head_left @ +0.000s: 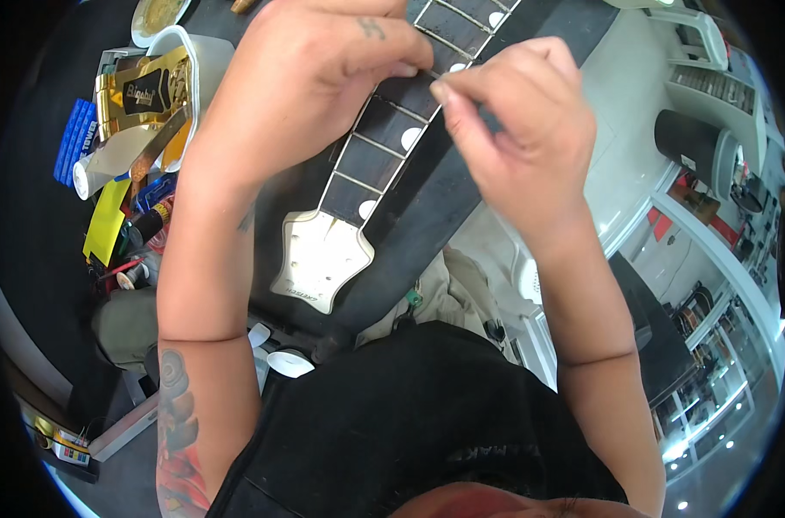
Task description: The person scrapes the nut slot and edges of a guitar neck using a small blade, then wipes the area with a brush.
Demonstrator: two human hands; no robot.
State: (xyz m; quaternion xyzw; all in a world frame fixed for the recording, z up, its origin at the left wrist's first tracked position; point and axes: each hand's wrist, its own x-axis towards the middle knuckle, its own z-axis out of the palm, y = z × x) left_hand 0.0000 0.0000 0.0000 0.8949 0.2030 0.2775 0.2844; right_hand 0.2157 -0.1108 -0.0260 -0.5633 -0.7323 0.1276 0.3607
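While the guitar neck [390,147] lay across the dark bench mat [427,216], with its cream headstock [319,259] pointing toward the person's body, both hands met over the dark fretboard a few frets up from the headstock. The left hand [315,78] rested on the neck with its fingers curled down, thumb and forefinger drawn together at the fretboard's edge, their tips touching the wood or something very small there; what lay between them was too small to tell. The right hand [513,129] was closed in a loose fist, its thumb and forefinger pinched together just beside the left fingertips, seemingly on something thin, though the object itself could not be made out. To the left stood a white tub [198,60] holding gold hardware [146,91], near a yellow strip [106,220].
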